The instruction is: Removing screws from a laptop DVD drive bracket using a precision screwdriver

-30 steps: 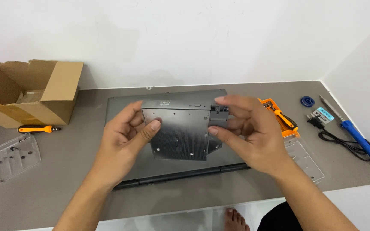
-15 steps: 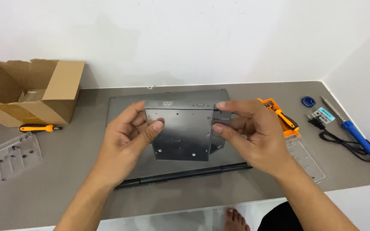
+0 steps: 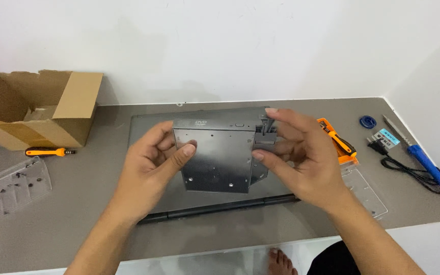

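Note:
A flat grey metal optical drive (image 3: 217, 155) is held up above a dark grey laptop (image 3: 143, 127) that lies closed on the table. My left hand (image 3: 154, 165) grips the drive's left edge, thumb on its metal face. My right hand (image 3: 301, 155) holds its right edge, fingers around a small grey bracket (image 3: 265, 138) at the upper right corner. The drive's front bezel faces away from me, tilted up.
An open cardboard box (image 3: 36, 109) stands at the back left, an orange-handled screwdriver (image 3: 49, 152) before it. A clear plastic tray (image 3: 14, 184) with small screws lies left. Right: another orange screwdriver (image 3: 338, 138), a clear tray (image 3: 365, 191), a blue soldering iron (image 3: 429, 165) with cable.
The drive has been tilted and lifted slightly between both hands, its front edge now higher. My right fingers have shifted onto the bracket at the corner.

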